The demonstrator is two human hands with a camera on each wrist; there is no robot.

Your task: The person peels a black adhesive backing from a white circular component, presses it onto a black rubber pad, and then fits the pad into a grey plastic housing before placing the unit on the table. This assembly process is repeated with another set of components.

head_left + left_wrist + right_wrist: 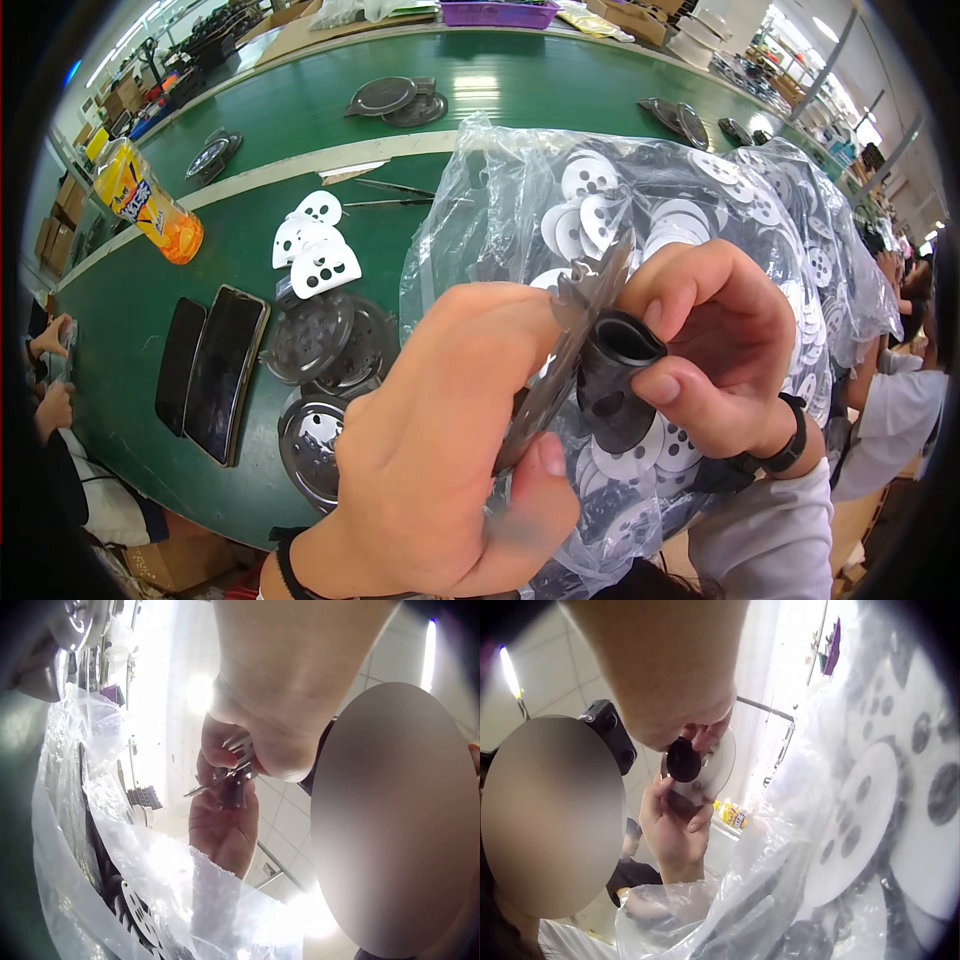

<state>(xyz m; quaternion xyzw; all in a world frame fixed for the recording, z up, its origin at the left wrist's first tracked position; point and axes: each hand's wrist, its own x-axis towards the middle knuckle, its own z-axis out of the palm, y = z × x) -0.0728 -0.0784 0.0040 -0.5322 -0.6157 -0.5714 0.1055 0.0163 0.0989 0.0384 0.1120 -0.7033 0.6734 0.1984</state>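
Black tube (pixel 612 392) sits in right grip (pixel 722 335), grey disc (pixel 545 408) in left grip (pixel 440 415).

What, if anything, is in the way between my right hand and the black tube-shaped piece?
Nothing visible: your right hand already holds the black tube-shaped piece near its open end. Your left hand grips the dark disc alongside; the plastic bag shows behind, not between.
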